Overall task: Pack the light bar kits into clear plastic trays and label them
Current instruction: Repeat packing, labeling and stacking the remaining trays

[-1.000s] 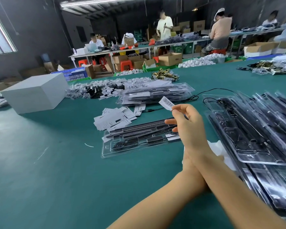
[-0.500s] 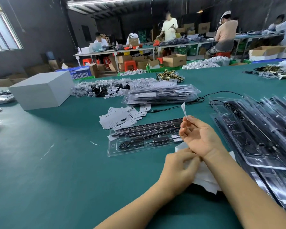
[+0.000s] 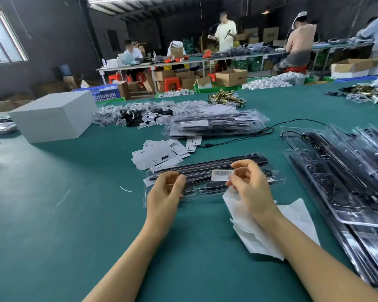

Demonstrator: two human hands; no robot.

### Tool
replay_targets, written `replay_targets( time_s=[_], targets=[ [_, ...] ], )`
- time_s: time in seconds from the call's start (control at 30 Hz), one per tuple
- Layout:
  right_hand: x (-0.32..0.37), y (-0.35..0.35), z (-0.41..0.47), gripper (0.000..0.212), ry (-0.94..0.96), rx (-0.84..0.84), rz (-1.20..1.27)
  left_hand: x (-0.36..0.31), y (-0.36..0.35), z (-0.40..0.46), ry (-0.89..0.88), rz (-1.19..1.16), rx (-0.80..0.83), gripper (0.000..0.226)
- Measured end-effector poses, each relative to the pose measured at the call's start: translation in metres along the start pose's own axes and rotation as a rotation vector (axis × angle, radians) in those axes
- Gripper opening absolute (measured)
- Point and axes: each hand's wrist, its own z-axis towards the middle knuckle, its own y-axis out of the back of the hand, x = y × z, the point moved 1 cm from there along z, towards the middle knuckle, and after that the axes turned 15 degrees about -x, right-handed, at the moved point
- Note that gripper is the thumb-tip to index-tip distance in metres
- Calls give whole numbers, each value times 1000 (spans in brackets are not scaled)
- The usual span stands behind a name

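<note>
Rt hand [image 3: 250, 188] pinching barcode label [image 3: 222, 175] just over packed tray [image 3: 207, 182] on green surface [image 3: 74, 225]. Lt hand [image 3: 165, 192] loosely curled, holding nothing, over tray's left end. Could stick crooked or wrinkle if tray slides.

Your bench [image 3: 52, 247] is teal; the label [image 3: 222, 175] white, black-barcoded; the tray [image 3: 277, 180] clear, its light bars [image 3: 205, 167] black.

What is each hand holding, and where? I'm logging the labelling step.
The right hand pinches the barcode label by its right end. The left hand holds nothing.
</note>
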Motion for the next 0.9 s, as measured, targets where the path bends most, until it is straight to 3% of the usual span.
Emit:
replay_targets(
  time_s=[0.23,0.4,0.53,0.73,0.9],
  targets=[
    [-2,-9,-8,23,113,187,-106,-1,-10,-4,-41,90,187,16],
    [0,-12,-12,20,115,249,-117,1,-8,-3,-64,118,195,14],
    [-2,-15,-16,18,57,243,-137,2,-4,3,-104,171,120,19],
    [-7,-12,-11,12,80,174,-258,-2,31,31,-126,269,-164,22],
    [-8,-12,-12,9,120,173,-299,6,41,42,15,318,-137,9]
  ],
)
